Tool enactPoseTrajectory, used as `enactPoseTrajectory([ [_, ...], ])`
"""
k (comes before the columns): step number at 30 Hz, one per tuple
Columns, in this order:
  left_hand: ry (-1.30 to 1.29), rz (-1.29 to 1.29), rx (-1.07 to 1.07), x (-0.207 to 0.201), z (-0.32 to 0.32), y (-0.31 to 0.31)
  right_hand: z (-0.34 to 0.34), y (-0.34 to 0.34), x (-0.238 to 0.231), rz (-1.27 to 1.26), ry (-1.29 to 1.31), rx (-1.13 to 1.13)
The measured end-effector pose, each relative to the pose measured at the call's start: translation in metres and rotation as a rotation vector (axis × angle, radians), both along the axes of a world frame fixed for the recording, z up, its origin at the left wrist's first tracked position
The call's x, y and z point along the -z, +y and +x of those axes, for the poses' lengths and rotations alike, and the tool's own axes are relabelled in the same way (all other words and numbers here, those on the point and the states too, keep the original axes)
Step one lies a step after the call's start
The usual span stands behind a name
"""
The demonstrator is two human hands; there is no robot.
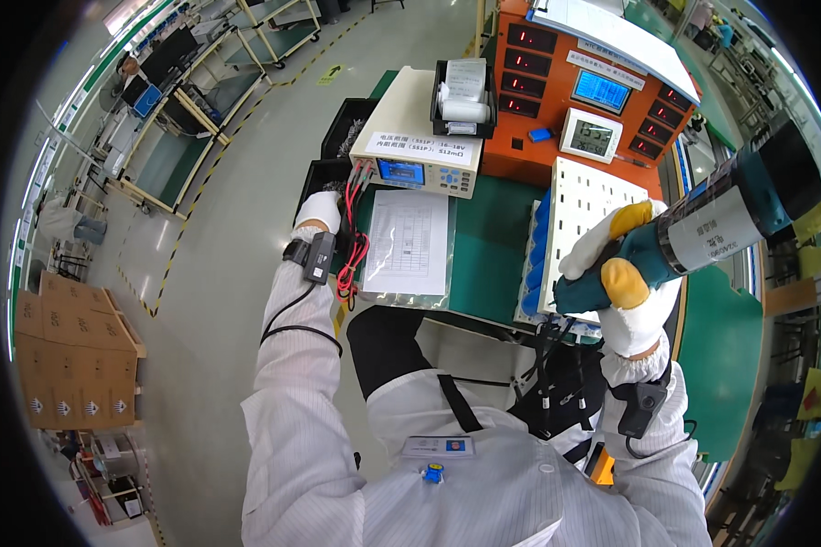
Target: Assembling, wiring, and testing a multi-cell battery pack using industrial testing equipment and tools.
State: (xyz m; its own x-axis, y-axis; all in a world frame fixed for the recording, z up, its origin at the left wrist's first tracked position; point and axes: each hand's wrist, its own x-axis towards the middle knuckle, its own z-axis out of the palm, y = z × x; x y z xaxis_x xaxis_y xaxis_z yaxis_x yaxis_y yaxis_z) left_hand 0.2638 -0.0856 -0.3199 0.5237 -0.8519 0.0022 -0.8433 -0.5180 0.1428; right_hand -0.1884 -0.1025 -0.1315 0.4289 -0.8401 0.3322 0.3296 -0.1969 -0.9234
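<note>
My right hand [625, 287], in a white glove with yellow fingertips, is wrapped round a dark teal cordless power tool [716, 223], apparently a drill or screwdriver. Its thick end points up and right; its working tip is hidden. Behind it stands a battery pack [584, 196] with a white slotted top, blue cells down its left side and black cables at its near end. At the table's left edge, my white-gloved left hand [319, 211] is at a black parts bin [327, 175]. Its fingers are mostly hidden, so whether they hold anything does not show.
Red test leads [350, 264] hang from a beige meter [424, 137] beside a sleeved paper sheet [409, 242]. An orange console [538, 100] with displays stands behind, a small clock [591, 135] before it. A black tray [465, 128] with paper rolls sits on the meter. Cartons [77, 351] are stacked left.
</note>
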Motion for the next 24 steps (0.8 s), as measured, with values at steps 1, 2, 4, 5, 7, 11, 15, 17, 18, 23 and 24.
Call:
enactPoseTrajectory([
  [1,-0.003,-0.002,-0.002,0.003,0.004,0.002,0.002,0.001,0.0,0.009,-0.004,-0.012],
  [2,-0.005,0.034,-0.002,0.006,0.003,0.0,0.002,0.003,0.002,0.007,0.0,-0.004],
  [4,-0.018,0.032,0.019,0.008,0.001,-0.003,0.003,0.005,0.009,-0.039,0.033,0.21],
  [5,-0.049,0.006,0.044,0.011,0.0,-0.003,0.0,0.004,0.01,-0.043,0.035,0.219],
  [7,-0.067,-0.086,0.081,0.015,-0.003,-0.008,-0.006,-0.002,0.006,-0.095,0.018,0.096],
  [11,-0.14,-0.164,0.108,0.027,0.015,-0.002,-0.008,-0.001,-0.002,-0.216,0.152,0.086],
  [15,-0.007,-0.252,0.008,0.019,0.001,0.005,-0.008,-0.002,-0.02,-0.41,0.473,0.251],
  [17,0.052,-0.382,-0.015,0.016,0.008,0.015,0.001,0.0,-0.024,0.083,0.295,-0.079],
  [18,0.043,-0.521,0.033,0.008,0.005,0.015,-0.002,-0.002,-0.024,0.085,0.235,-0.074],
  [23,0.079,-0.699,0.022,-0.062,-0.028,0.021,-0.011,-0.003,-0.029,0.074,0.056,-0.085],
  [24,0.08,-0.71,0.077,-0.071,-0.033,0.025,-0.011,0.0,-0.03,0.024,0.035,-0.068],
])
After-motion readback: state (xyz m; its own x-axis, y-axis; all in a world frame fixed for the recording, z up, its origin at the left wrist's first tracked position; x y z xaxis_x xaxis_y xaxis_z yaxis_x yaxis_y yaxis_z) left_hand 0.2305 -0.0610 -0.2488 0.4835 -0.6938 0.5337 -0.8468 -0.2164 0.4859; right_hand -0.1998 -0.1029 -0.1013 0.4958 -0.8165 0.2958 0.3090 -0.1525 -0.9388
